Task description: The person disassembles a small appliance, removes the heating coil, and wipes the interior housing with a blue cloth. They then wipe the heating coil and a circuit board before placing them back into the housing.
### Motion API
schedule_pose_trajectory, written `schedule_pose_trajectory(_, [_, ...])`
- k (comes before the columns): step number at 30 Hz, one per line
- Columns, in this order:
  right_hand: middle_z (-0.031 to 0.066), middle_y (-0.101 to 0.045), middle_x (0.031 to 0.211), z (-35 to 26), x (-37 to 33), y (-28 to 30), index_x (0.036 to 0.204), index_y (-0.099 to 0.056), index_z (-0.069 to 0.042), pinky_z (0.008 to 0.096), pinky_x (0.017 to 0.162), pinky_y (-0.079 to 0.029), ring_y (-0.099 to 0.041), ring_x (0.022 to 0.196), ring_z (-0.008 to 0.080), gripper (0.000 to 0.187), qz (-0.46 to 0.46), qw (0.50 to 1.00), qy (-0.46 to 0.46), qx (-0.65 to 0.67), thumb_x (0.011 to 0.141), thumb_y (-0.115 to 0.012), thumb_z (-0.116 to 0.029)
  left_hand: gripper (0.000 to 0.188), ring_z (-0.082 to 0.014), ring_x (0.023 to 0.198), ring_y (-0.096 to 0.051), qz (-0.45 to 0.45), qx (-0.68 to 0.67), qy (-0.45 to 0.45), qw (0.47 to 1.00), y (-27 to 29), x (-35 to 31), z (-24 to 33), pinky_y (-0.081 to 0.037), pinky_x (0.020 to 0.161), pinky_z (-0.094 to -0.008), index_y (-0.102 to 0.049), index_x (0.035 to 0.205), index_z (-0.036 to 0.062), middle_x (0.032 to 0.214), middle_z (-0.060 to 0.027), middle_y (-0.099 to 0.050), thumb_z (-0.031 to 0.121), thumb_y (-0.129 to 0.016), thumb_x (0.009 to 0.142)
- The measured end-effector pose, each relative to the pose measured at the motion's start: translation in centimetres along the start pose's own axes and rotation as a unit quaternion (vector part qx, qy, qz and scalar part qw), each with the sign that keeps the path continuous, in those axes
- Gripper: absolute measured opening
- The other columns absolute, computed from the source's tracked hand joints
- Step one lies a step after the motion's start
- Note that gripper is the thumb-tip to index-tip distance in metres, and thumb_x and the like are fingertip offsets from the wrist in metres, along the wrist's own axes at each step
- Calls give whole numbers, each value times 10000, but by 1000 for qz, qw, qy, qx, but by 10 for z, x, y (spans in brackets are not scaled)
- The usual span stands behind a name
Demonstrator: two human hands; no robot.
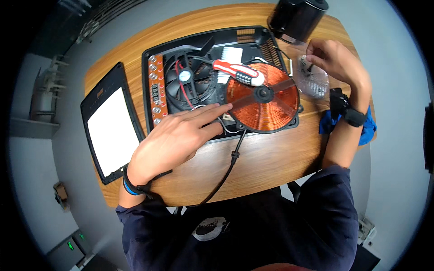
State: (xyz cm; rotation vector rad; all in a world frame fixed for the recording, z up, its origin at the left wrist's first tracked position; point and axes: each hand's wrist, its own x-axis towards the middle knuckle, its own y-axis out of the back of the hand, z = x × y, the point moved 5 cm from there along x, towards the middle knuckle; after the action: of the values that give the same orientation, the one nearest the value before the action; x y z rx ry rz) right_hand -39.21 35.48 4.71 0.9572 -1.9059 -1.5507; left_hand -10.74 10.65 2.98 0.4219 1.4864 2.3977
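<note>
No word can be read clearly. On the orange circuit board, left of the frame's middle, stands a digit display. The fan carries a round pale label. At lower left, a green lit mark is perhaps a sign, too small to read.

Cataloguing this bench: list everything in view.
Table: one, brown, centre
Housing: one, black, on table
Coil: one, copper, housing's right
Screwdriver: one, red/white, across coil
Fan: one, black, in housing
Button board: one, orange, housing's left
Finned block: one, white, in housing
Panel: one, black/white, table's left
Canister: one, black, far right
Dish: one, clear, table's right
Cloth: one, blue, right edge
Cable: one, black, near edge
Walls: uncounted, grey, background
Sleeves: two, navy, lower edge
Left hand: one, bare, at coil
Right hand: one, bare, at dish
</note>
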Motion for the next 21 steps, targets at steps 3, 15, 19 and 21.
schedule_pose_trajectory(3, [191,-756,937,-37,-5,7,1114,-715,-1,453,796,-588,-735,870,393,267,56,995,60,49,1060,-759,-258,172,-365,1521,-595,-29,47,-15,998,8,-9,-8,-579,1170,-485,-746,1095,11,1628,-153,-634,20,-747,923])
schedule_pose_trajectory(15, [154,-699,1201,-149,1,-40,1383,-704,-145,480,896,-595,-723,1077,413,368,-64,977,180,95,1028,-785,-200,711,-403,1574,-518,-6,57,167,984,43,-104,-76,-477,1274,-510,-630,1582,43,1702,-161,-560,136,-862,916])
schedule_pose_trajectory(19, [139,-663,1132,-154,5,-42,1194,-668,-86,463,849,-578,-701,989,395,208,-36,987,138,72,1030,-778,-152,767,-401,1572,-522,35,44,137,989,33,-115,-86,-479,1275,-513,-585,1639,82,1712,-127,-557,161,-867,931])
schedule_pose_trajectory(21, [124,-653,1117,-153,5,-31,1189,-666,-82,440,822,-565,-692,950,358,181,-4,987,151,54,1042,-758,-134,794,-395,1577,-518,53,43,141,988,27,-121,-89,-482,1274,-518,-573,1662,142,1717,-85,-561,197,-877,930])
